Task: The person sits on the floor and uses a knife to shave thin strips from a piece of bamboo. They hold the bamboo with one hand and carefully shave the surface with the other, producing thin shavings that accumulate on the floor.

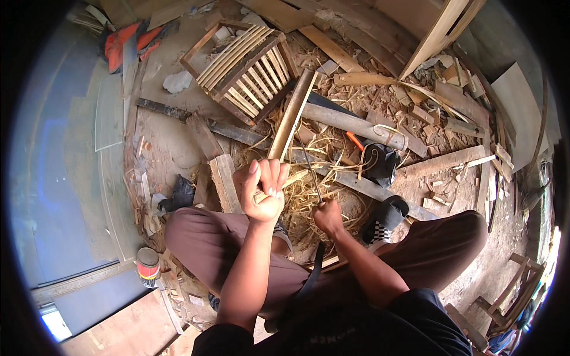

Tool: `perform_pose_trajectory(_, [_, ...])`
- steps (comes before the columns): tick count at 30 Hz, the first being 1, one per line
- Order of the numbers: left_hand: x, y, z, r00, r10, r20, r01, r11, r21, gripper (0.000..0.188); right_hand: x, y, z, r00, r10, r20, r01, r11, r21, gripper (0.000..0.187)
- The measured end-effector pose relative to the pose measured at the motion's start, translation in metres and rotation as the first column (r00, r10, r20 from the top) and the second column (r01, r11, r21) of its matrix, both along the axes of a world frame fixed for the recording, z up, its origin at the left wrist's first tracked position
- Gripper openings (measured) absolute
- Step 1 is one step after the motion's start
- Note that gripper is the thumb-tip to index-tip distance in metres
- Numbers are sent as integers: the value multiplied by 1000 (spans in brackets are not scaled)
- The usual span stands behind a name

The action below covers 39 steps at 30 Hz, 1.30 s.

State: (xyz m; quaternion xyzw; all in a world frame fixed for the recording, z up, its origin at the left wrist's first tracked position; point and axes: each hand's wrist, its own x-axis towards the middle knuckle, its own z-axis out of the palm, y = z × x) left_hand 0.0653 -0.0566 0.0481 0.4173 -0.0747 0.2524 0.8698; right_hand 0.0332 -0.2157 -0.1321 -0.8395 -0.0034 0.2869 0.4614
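My left hand point(261, 188) is closed, palm side up, fingers curled around a split bamboo piece point(291, 115). The bamboo slants up and away from the fist, brown on its face with a pale edge; its lower end is hidden by the hand. A short pale strip point(298, 177) sticks out beside the fingers. My right hand point(328, 217) grips the handle of a long thin knife point(313, 175), its narrow dark blade pointing away from me, just right of the bamboo. Beneath both hands lies a heap of curly pale shavings point(303, 204), between my legs.
A slatted wooden crate point(246, 71) stands ahead. A pale round pole point(356, 126), a long plank point(439, 165) and a black plastic bag point(381, 164) lie to the right, among wood scraps. A red-banded can point(148, 267) sits at lower left, beside bluish sheets point(71, 178).
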Motion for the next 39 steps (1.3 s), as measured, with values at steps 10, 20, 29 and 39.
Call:
perform_pose_trajectory(10, [1, 14, -8, 998, 5, -68, -8, 999, -48, 43, -8, 2, -3, 934, -107, -342, 114, 994, -1, 19])
perform_pose_trajectory(20, [3, 8, -3, 998, -2, -66, 2, 1000, -2, 46, -10, 25, 68, 996, -16, 85, -9, 957, 289, 10])
perform_pose_trajectory(29, [5, 19, -5, 993, 78, -92, -84, 995, -62, 50, -8, 20, 57, 996, -50, -72, 60, 987, 147, 14])
perform_pose_trajectory(39, [1, 11, -6, 996, 66, -55, -69, 996, -51, 49, -4, 3, 12, 993, -41, -113, 46, 998, 44, 15])
